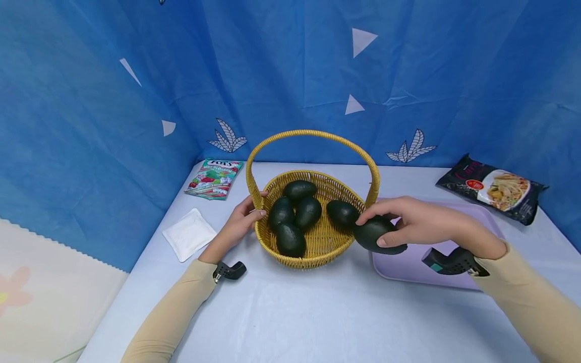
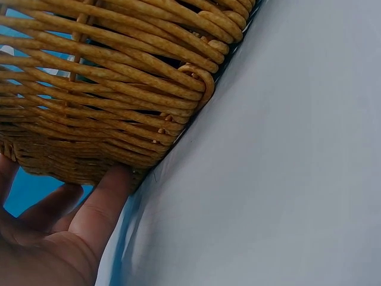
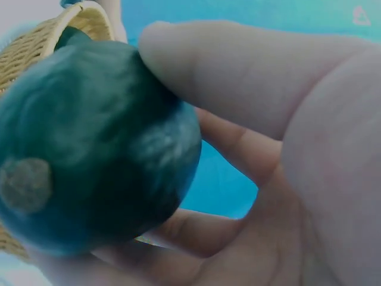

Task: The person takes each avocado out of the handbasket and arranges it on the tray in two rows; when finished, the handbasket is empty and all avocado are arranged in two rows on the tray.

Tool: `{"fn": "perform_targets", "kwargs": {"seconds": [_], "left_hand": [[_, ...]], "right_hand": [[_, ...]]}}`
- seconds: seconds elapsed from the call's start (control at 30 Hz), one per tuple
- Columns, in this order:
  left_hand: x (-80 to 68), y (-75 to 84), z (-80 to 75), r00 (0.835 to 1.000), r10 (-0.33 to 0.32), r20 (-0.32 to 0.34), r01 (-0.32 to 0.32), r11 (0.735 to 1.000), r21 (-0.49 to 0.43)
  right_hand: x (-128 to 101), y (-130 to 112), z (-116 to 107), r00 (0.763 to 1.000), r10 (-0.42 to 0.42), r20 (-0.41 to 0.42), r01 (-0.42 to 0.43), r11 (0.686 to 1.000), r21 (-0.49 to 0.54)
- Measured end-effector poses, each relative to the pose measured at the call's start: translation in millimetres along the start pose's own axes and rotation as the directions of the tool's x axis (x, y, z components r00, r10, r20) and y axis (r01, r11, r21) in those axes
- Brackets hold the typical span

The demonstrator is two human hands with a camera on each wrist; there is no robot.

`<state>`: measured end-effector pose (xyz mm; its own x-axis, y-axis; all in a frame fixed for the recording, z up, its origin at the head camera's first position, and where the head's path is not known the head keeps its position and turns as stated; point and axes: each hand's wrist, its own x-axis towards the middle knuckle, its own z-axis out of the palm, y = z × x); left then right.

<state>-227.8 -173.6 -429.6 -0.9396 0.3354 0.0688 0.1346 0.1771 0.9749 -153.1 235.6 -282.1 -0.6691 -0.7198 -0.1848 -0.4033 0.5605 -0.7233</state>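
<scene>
A yellow wicker basket [image 1: 317,254] with a tall handle stands mid-table, holding several dark green avocados [image 1: 295,214]. My left hand [image 1: 242,219] holds the basket's left rim, thumb over the edge; in the left wrist view the fingers [image 2: 101,208] press against the basket wall [image 2: 89,101]. My right hand [image 1: 408,222] grips another avocado [image 1: 374,234] just right of the basket, above the edge of a lilac tray [image 1: 408,267]. The right wrist view shows that avocado [image 3: 89,149] close up, wrapped by thumb and fingers [image 3: 238,71].
A green snack packet [image 1: 214,178] lies at the back left, a white sachet [image 1: 189,234] left of the basket, and a black noodle packet [image 1: 492,188] at the back right. Blue cloth walls close in the table's back and sides.
</scene>
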Motion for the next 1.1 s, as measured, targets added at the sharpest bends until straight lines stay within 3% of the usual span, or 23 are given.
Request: {"fn": "perform_targets", "kwargs": {"seconds": [0.2, 0.43, 0.63, 1.1], "left_hand": [[1.1, -2.3, 0.0, 1.000, 0.006, 0.002, -0.006, 1.000, 0.009], [0.7, -0.6, 0.2, 1.000, 0.002, -0.004, -0.002, 1.000, 0.011], [0.7, -2.1, 0.0, 1.000, 0.005, -0.008, -0.005, 1.000, 0.009], [0.2, -1.7, 0.1, 1.000, -0.001, -0.001, 0.001, 1.000, 0.005]], "right_hand": [[-17, 24, -3, 0.997, 0.054, -0.046, -0.052, 0.998, 0.033], [-24, 55, -11, 0.988, 0.054, -0.148, -0.052, 0.999, 0.015], [-16, 78, -19, 0.964, 0.101, -0.244, -0.100, 0.995, 0.018], [14, 110, -16, 0.900, 0.307, -0.310, -0.258, 0.947, 0.191]]}}
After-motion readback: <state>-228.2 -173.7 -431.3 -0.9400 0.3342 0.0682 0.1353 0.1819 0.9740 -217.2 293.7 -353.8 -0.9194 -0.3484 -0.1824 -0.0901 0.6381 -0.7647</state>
